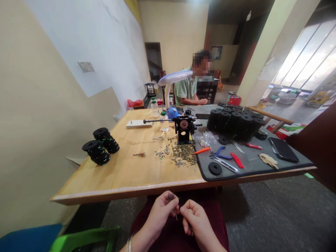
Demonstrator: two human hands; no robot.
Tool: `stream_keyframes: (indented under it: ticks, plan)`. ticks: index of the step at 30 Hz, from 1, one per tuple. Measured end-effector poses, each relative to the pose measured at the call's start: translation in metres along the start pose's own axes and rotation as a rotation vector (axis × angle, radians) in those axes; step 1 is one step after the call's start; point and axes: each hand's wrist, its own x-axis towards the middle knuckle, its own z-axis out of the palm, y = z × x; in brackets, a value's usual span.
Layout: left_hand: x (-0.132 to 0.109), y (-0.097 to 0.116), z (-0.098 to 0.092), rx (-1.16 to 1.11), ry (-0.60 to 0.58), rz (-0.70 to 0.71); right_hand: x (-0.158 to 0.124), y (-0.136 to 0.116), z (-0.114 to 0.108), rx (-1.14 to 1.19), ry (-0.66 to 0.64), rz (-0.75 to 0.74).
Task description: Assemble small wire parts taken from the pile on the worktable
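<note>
Rod [172, 197] in left fingers [163, 198], capped bottle [165, 127]

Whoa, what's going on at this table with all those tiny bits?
Someone's left hand is holding a small dark piece between thumb and finger, and their right hand is pinched close beside it. What the right one holds is too small to tell. Both hands are in front of the table. On it, a pile of tiny pieces lies near a black device with a dial. Another person is across the table.
</note>
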Motion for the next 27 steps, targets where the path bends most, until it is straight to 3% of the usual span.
stream_keyframes:
  ticks: [27]
  plan:
    - [-0.0092, -0.0007, 0.0019, 0.315, -0.027, 0.153, 0.0033, -0.0046, 0.0009, 0.044, 0.069, -0.046]
